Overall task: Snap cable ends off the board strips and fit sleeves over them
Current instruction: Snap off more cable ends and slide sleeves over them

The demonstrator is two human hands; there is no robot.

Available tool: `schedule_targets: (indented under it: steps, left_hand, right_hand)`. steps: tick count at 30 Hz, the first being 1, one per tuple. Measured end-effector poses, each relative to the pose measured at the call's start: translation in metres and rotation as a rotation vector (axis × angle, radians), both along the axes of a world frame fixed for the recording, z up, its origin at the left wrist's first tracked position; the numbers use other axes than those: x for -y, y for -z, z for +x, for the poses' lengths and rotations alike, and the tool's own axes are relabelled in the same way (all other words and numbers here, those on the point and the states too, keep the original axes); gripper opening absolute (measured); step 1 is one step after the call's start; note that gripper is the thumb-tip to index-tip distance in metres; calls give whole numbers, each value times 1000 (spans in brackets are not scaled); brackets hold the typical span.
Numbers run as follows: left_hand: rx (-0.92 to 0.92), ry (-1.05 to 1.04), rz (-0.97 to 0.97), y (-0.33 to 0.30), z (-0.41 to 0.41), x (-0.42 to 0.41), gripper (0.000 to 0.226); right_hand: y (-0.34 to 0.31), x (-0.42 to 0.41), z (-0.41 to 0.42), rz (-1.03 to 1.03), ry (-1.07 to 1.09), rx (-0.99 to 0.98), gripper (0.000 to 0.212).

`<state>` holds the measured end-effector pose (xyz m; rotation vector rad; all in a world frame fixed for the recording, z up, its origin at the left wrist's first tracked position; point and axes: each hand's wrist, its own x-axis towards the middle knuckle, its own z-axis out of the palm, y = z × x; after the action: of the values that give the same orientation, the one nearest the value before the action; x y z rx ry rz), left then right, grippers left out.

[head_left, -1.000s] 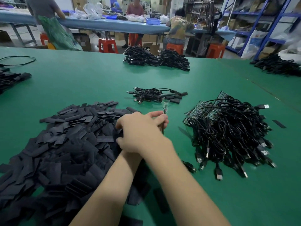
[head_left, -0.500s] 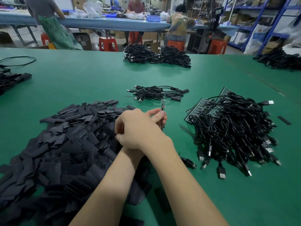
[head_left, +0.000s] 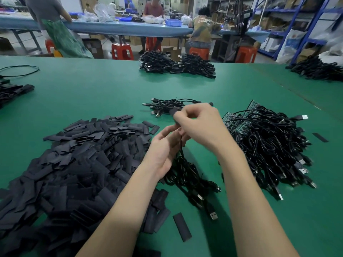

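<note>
While sweeping from the left: big heap of flat black sleeves (head_left: 78, 164) spread over the green tabletop (head_left: 92, 89), a few strays lying loose near the bottom centre. Left hand (head_left: 165, 147) raised above the tabletop just right of the heap, palm up, fingers curled round a black cable (head_left: 182, 151); rest of that cable hanging down in a loose coil onto the tabletop, USB plug (head_left: 213, 215) at its near end. Right hand (head_left: 200, 123) just above and touching the left, thumb and forefinger pinching one black sleeve (head_left: 174, 114) at the cable's upper end; how far the sleeve sits on the end hidden by fingers. Behind the hands, small bundle of finished-looking cables (head_left: 170, 105). Further right, large tangle of black cables (head_left: 269, 145) piled on green board strips (head_left: 235, 119), plugs poking out along its near edge. Single sleeve lying apart at far right.
</note>
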<state>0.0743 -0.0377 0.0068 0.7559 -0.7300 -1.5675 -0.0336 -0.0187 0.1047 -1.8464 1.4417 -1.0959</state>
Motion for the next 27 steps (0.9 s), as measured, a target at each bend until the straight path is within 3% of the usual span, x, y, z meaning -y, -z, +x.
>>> schedule_targets:
  steps: [8,14,21,24,27]
  left_hand:
    - [-81,13,22,-11,2,-8,9]
    - [-61,39,-29,-12,3,-8,18]
    - [-47,57,-53,-10,4,-10,12]
    - [-61,58,-30,-11,3,-11,15]
    - [-24,71,-41,-11,2,-11,13]
  right_hand:
    - [30,12,-32,140,169,134,31]
    - [40,13,-27,233,-6,317,26]
    - [36,6,-38,396,-203,501,30]
    - [39,10,-37,391,-108,594,40]
    - [39,13,-37,312,-17,525,39]
